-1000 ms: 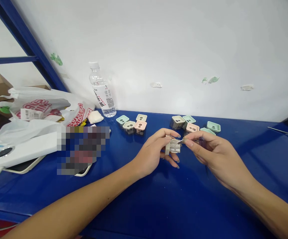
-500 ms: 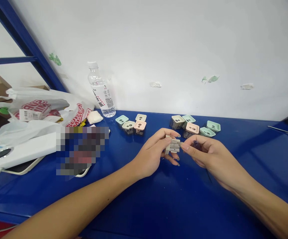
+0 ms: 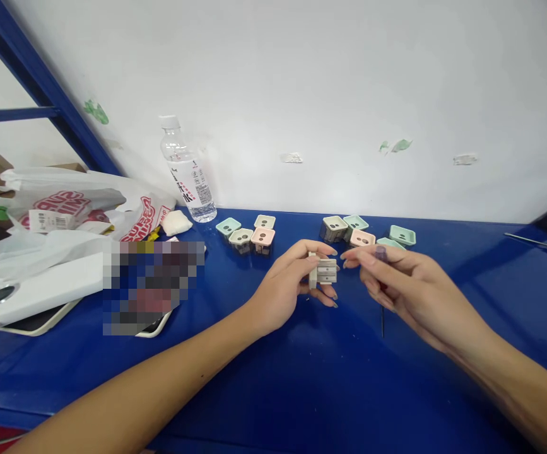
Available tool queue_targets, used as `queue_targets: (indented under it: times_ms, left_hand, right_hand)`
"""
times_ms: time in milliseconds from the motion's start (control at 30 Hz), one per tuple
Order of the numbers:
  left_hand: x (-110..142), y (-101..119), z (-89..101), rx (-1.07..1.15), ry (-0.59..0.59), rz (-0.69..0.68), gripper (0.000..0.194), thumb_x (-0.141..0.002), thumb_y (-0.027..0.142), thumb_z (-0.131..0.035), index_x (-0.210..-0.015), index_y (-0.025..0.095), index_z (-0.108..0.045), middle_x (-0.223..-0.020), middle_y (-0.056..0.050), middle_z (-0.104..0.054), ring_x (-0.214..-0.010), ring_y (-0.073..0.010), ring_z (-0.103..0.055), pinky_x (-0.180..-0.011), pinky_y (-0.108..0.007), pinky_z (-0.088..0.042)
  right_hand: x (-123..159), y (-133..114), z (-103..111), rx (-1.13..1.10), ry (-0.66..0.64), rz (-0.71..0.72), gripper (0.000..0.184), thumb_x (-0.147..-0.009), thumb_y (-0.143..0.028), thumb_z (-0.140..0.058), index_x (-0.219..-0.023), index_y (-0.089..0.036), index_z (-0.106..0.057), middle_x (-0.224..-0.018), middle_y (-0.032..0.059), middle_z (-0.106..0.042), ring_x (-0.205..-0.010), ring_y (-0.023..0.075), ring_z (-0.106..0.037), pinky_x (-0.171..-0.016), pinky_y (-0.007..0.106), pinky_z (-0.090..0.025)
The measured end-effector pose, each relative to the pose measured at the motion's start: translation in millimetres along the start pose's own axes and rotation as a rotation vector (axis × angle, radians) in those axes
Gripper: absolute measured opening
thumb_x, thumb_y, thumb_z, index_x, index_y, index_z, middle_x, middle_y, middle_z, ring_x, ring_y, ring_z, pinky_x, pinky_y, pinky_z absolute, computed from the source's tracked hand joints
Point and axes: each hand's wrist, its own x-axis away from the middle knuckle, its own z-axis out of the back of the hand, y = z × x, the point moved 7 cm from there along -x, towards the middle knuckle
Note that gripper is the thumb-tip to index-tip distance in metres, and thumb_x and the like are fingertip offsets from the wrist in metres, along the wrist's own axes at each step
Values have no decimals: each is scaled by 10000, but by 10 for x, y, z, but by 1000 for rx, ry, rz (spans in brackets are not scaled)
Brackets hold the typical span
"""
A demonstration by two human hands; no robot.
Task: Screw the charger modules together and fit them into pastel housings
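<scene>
Pencil-sharpener head point(image 3: 326, 271) sits pinched in the left hand point(image 3: 277, 287), metal blocks facing the right hand point(image 3: 427, 293), which grips a screwdriver point(image 3: 381, 254), shaft down. Hazards: a light fingertip hold could let the head twist or drop; the shaft (thin, easily overlooked) could scrape the tabletop point(image 3: 339, 378) below.

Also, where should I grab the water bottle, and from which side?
Probably around the labelled middle of the water bottle, coming from the right: it stands upright and is round there, with the plastic bag crowding its left and the wall behind.
</scene>
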Motion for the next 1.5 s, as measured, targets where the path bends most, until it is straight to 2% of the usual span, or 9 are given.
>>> queue_targets:
  times_ms: [67, 133, 200, 333, 500, 700, 933, 1200, 1500]
  left_hand:
    - [-13, 18, 47, 5, 48, -5, 209, -845, 285, -538, -994, 151, -594, -751, -26, -632, -590, -150, -659, -572, -286, -596]
    - [-16, 41, 80, 3, 84, -10, 195, -840, 264, -517, -976, 150, -596, -757, -30, -638, -566, -148, -655, -554, -286, -593]
    - [-12, 64, 99, -5, 107, -17, 192, -839, 260, -505, -969, 154, -598, -751, -29, -641, -549, -150, -651, -532, -286, -588]
    - [-8, 84, 103, -22, 105, -19, 193, -828, 256, -492, -946, 157, -608, -694, -25, -635, -530, -156, -645, -508, -277, -575]
    - [-14, 82, 111, -34, 103, -8, 201, -831, 240, -468, -912, 144, -626, -656, -26, -620, -533, -154, -640, -506, -265, -569]
    - [-13, 71, 105, -84, 105, -4, 183, -874, 303, -530, -920, 153, -624, -669, -9, -608, -526, -136, -626, -478, -243, -558]
    - [9, 55, 123, -226, 127, 0, 205, -883, 363, -594, -869, 161, -627, -655, 11, -586, -468, -105, -586, -368, -175, -465]
    - [28, 25, 137, -328, 118, 25, 275, -902, 440, -618, -869, 167, -635, -533, 38, -537, -420, -89, -529, -355, -148, -416]
    - [50, -16, 57, -319, 21, 79, 344, -943, 489, -557, -885, 162, -646, -552, 36, -532, -429, -81, -527, -351, -133, -402]
  right_hand:
    - [-15, -106, 115, 123, 78, 126, 438, -860, -632, -644, -923, -215, -761, -740, 28, -646, -605, 147, -579, -576, 297, -463]
    - [-10, -218, 205, 330, 173, 265, 460, -894, -657, -576, -910, -242, -774, -884, 58, -694, -750, 186, -643, -679, 326, -502]
    - [-2, -275, 229, 506, 219, 344, 499, -921, -673, -512, -846, -251, -767, -805, 45, -680, -726, 187, -632, -663, 322, -493]
    - [-23, -201, 180, 572, 161, 292, 582, -938, -706, -433, -752, -228, -709, -629, 20, -638, -550, 160, -576, -525, 292, -441]
    - [-24, -134, 108, 579, 115, 291, 582, -943, -699, -432, -756, -212, -689, -602, 11, -612, -563, 160, -591, -552, 285, -453]
    - [-28, -135, 122, 542, 135, 302, 541, -950, -672, -457, -789, -215, -696, -704, 28, -681, -589, 149, -608, -591, 285, -482]
    - [45, -289, 290, 408, 277, 369, 491, -944, -638, -517, -745, -231, -706, -612, 1, -617, -534, 137, -572, -526, 281, -463]
    - [103, -325, 457, 8, 446, 443, 441, -890, -619, -636, -740, -213, -722, -625, 22, -635, -526, 140, -571, -500, 311, -435]
    - [113, -361, 403, -66, 417, 533, 379, -922, -551, -637, -770, -219, -738, -619, 12, -640, -518, 139, -587, -497, 309, -438]
